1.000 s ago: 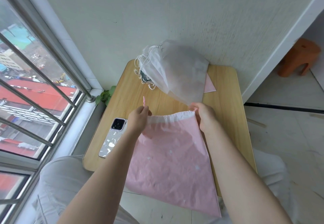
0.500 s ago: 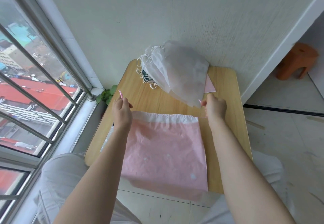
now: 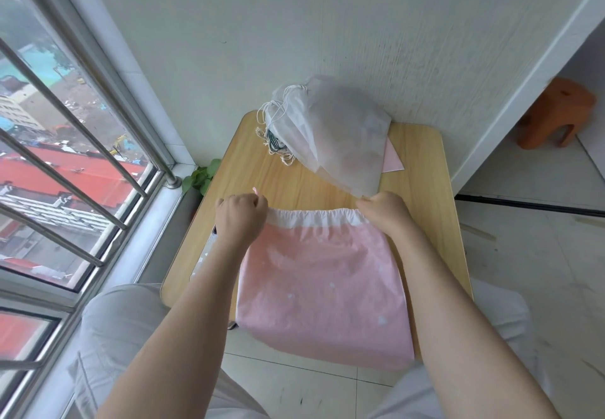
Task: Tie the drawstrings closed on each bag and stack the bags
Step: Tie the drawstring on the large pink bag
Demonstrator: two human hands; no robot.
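Note:
A pink drawstring bag with a white gathered top hem lies flat on the small wooden table, its bottom hanging over the near edge. My left hand grips the bag's top left corner, and a pink drawstring end sticks up from the fist. My right hand grips the top right corner; what it pinches is hidden. A stack of white translucent bags with bunched white cords lies at the table's far side against the wall.
A phone lies on the table under my left forearm, mostly hidden. A pink sheet corner pokes out from under the white stack. A barred window runs along the left, a small plant at its sill. An orange stool stands far right.
Both hands spread apart half a second ago, then came back inward to the bag's top corners. The hem is now more gathered. The bag lies squarer on the table.

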